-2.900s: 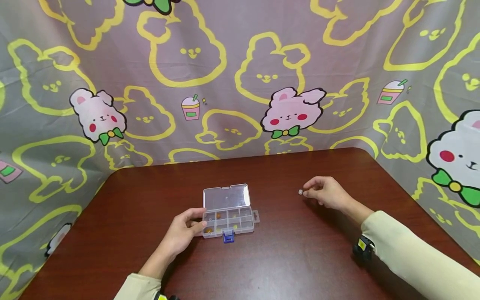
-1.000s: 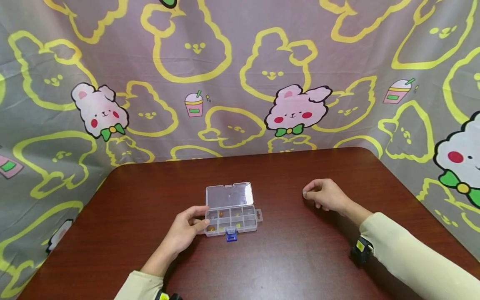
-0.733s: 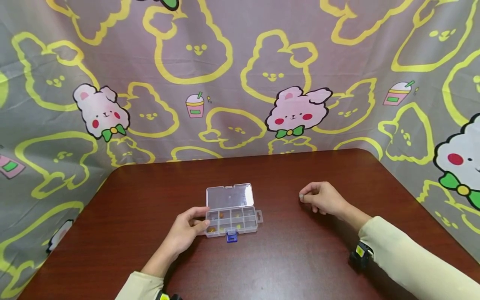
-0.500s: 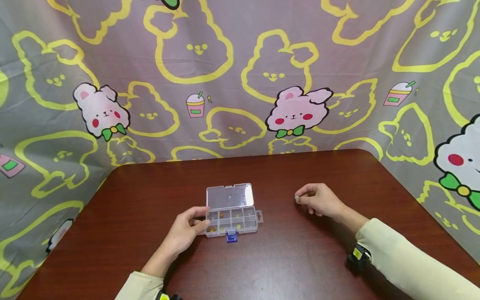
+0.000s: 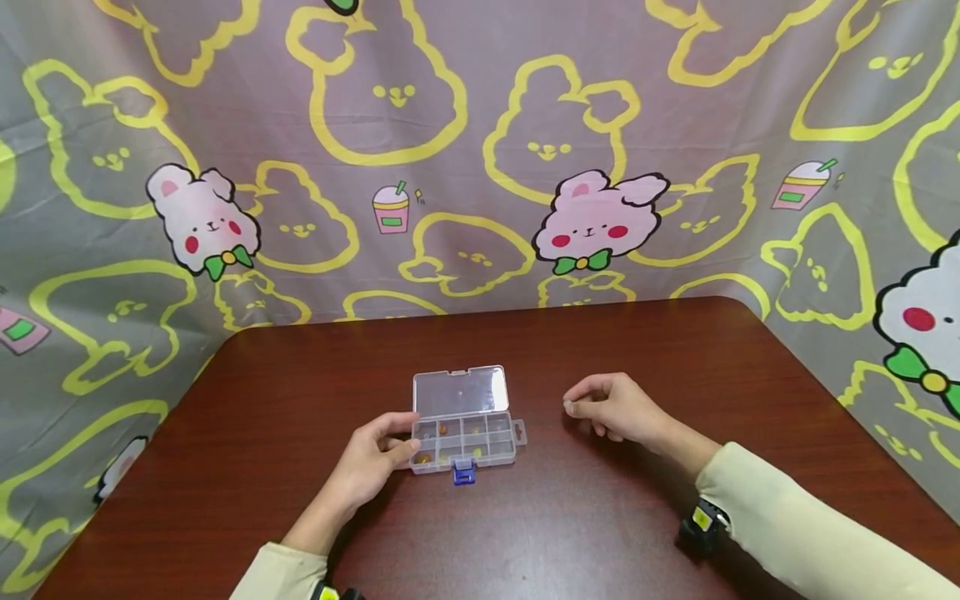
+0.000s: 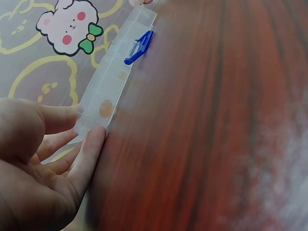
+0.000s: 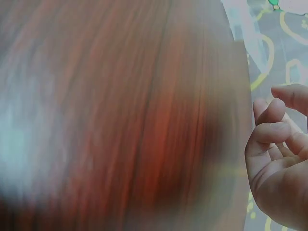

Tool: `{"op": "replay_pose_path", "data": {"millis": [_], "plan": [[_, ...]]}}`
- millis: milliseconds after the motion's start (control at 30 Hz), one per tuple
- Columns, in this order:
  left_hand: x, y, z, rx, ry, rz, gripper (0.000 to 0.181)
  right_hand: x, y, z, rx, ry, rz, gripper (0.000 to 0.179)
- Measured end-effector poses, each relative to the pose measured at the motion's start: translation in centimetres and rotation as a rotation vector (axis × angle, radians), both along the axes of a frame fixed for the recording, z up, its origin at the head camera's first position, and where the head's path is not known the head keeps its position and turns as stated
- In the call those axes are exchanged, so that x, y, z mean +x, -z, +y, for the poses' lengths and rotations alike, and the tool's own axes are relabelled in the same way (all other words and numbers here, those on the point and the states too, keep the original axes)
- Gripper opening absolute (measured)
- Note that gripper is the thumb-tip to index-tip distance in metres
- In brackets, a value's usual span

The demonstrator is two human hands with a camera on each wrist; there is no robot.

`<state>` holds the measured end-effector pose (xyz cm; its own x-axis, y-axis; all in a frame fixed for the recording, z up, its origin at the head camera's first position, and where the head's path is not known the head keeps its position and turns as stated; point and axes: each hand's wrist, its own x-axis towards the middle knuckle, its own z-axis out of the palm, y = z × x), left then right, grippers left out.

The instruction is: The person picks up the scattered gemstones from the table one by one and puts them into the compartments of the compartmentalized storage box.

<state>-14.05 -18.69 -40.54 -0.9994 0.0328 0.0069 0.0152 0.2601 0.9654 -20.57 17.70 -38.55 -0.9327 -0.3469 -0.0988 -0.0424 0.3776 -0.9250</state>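
Observation:
A clear plastic compartment box (image 5: 501, 447) lies on the table with its lid (image 5: 459, 392) raised at the back and a blue latch (image 5: 464, 473) at the front. Small amber and pale yellow beads sit in some compartments. My left hand (image 5: 367, 462) grips the box's left end; in the left wrist view, thumb and fingers hold that end, near an orange bead (image 6: 106, 109). To the right of the box, my right hand (image 5: 618, 410) pinches a small whitish bead (image 5: 567, 404) between thumb and index finger. That bead does not show in the right wrist view.
The dark red-brown wooden table (image 5: 525, 533) has rounded far corners. Behind and beside it hangs a grey curtain (image 5: 457, 108) with yellow rabbit outlines. A hang tab (image 5: 519, 432) juts from the box's right end.
The whitish bead, earlier on the table by the right fingertips, is now pinched. My right hand has moved left and nearer to the box with it. The left hand stays on the box.

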Motion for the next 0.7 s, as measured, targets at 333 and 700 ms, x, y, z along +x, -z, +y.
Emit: {"op": "replay_pose_path", "data": {"millis": [333,700], "plan": [[0.0,0.0,0.0,0.009,0.0,-0.012,0.034,0.5,-0.2,-2.1,-0.05,-0.081,-0.004,0.022],[-0.1,0.0,-0.1,0.016,0.004,-0.012,0.034,1.2,-0.6,-4.2,-0.053,-0.137,0.005,0.019]]}}
